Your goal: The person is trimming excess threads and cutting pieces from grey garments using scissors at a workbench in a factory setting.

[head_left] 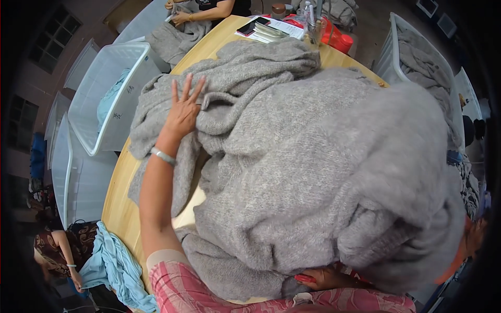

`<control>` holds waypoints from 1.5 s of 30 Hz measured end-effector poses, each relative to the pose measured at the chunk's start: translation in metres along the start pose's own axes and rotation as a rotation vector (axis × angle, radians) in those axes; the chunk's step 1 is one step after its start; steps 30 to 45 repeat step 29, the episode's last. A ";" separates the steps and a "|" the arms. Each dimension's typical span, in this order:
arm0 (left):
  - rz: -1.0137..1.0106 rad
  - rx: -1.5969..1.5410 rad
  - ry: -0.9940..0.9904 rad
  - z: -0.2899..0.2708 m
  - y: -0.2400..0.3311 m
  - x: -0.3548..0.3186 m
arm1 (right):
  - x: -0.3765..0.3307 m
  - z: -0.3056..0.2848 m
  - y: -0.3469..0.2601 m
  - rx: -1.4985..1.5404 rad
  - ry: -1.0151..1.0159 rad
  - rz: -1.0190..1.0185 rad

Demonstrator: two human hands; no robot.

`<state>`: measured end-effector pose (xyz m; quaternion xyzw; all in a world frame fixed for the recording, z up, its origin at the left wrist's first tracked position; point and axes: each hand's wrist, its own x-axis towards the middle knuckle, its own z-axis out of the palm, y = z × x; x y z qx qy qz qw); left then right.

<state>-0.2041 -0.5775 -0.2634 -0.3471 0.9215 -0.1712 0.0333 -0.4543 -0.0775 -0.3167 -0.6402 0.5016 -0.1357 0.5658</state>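
A big heap of grey knitted garments covers most of the wooden table in front of me. My left hand lies on the far left part of the knit, with its fingers spread and nothing gripped. Close to my body, my right hand is closed around a small red object beneath the near edge of the heap. Knit hides part of that hand, and the red object's kind does not show. A separate grey fold lies between my arms.
White plastic bins stand at the left, one holding light blue cloth. Another bin of grey knits is at the right. Papers and a phone lie at the far edge. Two co-workers handle cloth, grey at the top and light blue lower left.
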 end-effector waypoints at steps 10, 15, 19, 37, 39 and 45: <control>0.004 -0.396 0.193 0.135 -0.001 -0.004 | 0.002 0.010 0.019 0.053 0.205 -0.096; -0.325 -0.280 0.095 0.100 0.005 -0.060 | -0.005 0.010 -0.004 0.090 0.196 -0.041; -0.384 -0.009 0.373 0.053 -0.048 -0.145 | -0.002 0.012 -0.006 -0.029 0.042 0.019; -0.494 -0.188 0.665 -0.192 -0.087 -0.350 | -0.005 0.030 -0.020 -0.231 0.183 -0.020; -0.494 -0.188 0.665 -0.192 -0.087 -0.350 | -0.005 0.030 -0.020 -0.231 0.183 -0.020; -0.494 -0.188 0.665 -0.192 -0.087 -0.350 | -0.005 0.030 -0.020 -0.231 0.183 -0.020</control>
